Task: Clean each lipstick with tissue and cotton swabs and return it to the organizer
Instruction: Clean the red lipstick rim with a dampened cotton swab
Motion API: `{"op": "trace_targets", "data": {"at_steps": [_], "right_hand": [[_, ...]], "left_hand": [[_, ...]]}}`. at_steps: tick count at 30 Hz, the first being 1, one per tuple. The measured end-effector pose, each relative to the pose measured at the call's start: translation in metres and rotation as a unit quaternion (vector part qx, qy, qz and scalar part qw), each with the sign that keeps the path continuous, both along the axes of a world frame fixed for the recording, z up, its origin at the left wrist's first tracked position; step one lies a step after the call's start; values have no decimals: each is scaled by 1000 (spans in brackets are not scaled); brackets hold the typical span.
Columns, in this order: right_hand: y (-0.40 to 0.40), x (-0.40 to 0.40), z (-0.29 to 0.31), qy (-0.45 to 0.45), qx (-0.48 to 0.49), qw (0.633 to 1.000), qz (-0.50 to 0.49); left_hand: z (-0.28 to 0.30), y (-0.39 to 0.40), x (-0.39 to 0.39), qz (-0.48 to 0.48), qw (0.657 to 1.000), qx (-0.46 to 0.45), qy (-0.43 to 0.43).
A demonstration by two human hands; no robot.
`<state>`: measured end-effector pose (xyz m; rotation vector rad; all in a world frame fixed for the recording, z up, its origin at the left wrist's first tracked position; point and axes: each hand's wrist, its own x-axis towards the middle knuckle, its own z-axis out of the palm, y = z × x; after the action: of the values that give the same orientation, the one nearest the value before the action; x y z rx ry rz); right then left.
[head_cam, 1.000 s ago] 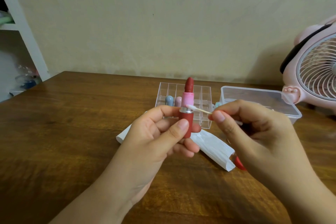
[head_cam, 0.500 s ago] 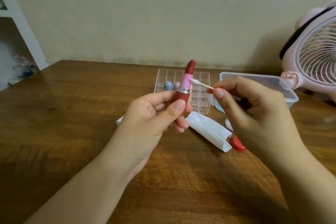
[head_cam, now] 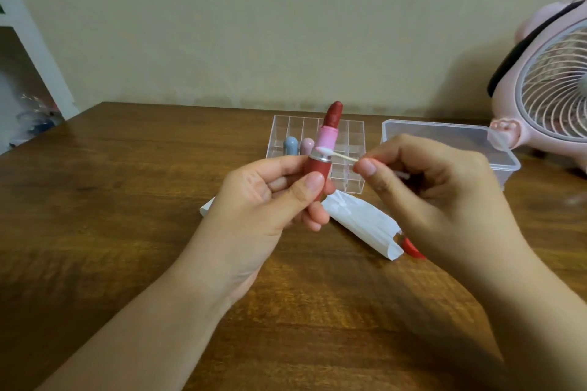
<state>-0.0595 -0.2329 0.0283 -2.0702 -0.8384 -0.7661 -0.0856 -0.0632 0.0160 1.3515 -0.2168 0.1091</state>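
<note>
We seem to be in a home room: brown wooden surface (head_cam: 111,200), pink desk fan (head_cam: 552,89), plain cream wall (head_cam: 286,25), white shelf (head_cam: 28,41).

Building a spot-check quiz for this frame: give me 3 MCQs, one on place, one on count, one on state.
1. Where does the cotton swab tip touch the lipstick?
A. the red bullet's top
B. the silver ring below the pink sleeve
C. the base

2. How many capped lipsticks show in the clear organizer?
A. two
B. four
C. none

3. What is the left hand doing?
A. lying flat on the table
B. holding the tissue
C. gripping the lipstick's red base, upright

Key: 1 B, the white tip sits at the silver ring, the stick pinched by the right hand. 2 A, one blue cap and one pink cap stand there. 3 C, thumb and fingers curl round the base.
</note>
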Motion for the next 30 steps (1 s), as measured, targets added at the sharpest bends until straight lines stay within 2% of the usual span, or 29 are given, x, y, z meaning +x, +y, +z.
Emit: {"op": "trace_targets", "data": {"at_steps": [5, 9, 14, 20, 24, 28, 30], "right_hand": [[-1, 0, 1, -5, 40, 999, -21], [2, -3, 1, -13, -4, 1000, -10], [0, -3, 1, -5, 48, 999, -14], [4, -4, 0, -2, 15, 1000, 9], [2, -3, 0, 8, 57, 998, -4], [4, -4, -1, 1, 16, 1000, 1], [4, -4, 0, -2, 28, 1000, 0]], "left_hand": [[2, 0, -1, 22, 1000, 7, -13], [3, -1, -1, 46, 999, 8, -25], [1, -3, -1, 65, 997, 17, -44], [0, -3, -1, 65, 996, 24, -49], [-1, -3, -1, 65, 996, 26, -50], [0, -3, -1, 70, 996, 24, -50], [0, -3, 0, 70, 996, 20, -50]]}}
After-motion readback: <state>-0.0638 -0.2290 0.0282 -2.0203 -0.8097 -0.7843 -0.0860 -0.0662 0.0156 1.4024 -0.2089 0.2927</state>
